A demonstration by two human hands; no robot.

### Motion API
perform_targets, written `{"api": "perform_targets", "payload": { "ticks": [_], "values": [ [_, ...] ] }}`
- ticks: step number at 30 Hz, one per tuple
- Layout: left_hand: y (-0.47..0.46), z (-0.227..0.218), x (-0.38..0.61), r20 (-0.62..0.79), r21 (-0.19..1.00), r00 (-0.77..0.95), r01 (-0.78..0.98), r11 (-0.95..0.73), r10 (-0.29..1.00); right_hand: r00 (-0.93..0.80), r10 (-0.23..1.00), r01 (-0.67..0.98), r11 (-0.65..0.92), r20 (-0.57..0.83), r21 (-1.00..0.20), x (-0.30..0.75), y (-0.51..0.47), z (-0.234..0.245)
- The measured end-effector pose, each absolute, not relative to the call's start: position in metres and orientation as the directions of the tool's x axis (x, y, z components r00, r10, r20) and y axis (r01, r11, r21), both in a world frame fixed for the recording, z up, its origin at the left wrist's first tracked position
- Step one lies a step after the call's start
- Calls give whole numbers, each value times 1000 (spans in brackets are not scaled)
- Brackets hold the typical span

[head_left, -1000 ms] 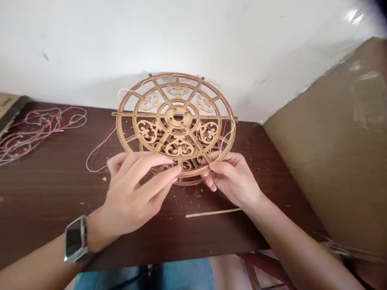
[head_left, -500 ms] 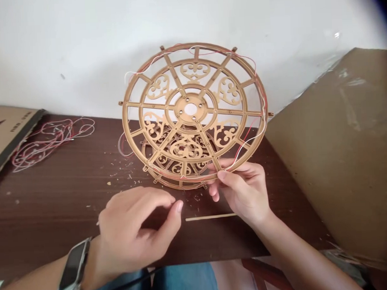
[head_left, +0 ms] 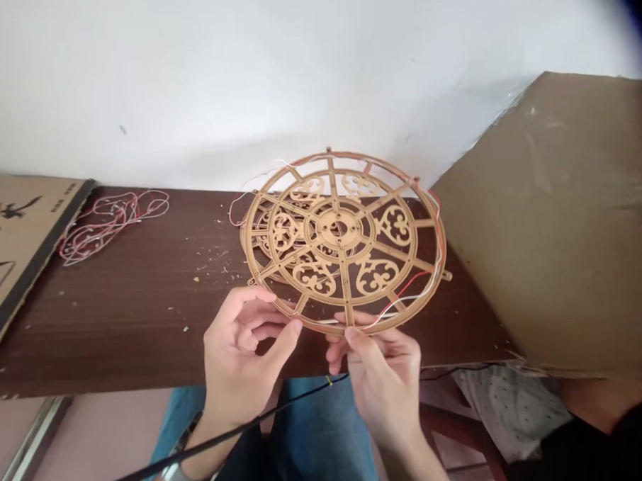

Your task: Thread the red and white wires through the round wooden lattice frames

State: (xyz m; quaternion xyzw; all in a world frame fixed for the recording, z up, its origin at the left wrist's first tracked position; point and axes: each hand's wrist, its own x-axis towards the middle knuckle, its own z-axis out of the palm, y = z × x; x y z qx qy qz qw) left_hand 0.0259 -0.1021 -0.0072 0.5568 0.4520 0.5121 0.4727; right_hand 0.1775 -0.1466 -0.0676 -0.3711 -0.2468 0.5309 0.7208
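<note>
Your head camera sits above the tabletop's near edge, looking forward and steeply down, close in. It faces the white wall beyond the far edge. Your left hand and right hand show at the frame's bottom, by the wooden wheel mid-frame; a cardboard sheet hides the tabletop's right end.

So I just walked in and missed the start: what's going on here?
A person holds a round gold-brown fretwork wooden disc just above the dark brown wooden table. The right hand has a grip on its near rim, by the thin red and white wires strung along it. The left hand has its thumb on the rim, grip unclear. A second similar disc lies underneath, and a loose wire tangle sits far left.
</note>
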Motion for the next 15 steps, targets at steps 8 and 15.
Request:
{"api": "perform_targets", "payload": {
  "ticks": [8,15],
  "values": [
    [-145,-38,-25,64,995,-19,74,-62,998,217,959,-682,17,-180,-732,114,-194,-98],
    [-157,-47,-37,89,994,-167,76,-77,982,153,975,-597,-36,-158,-801,110,-190,-103]
  ]
}}
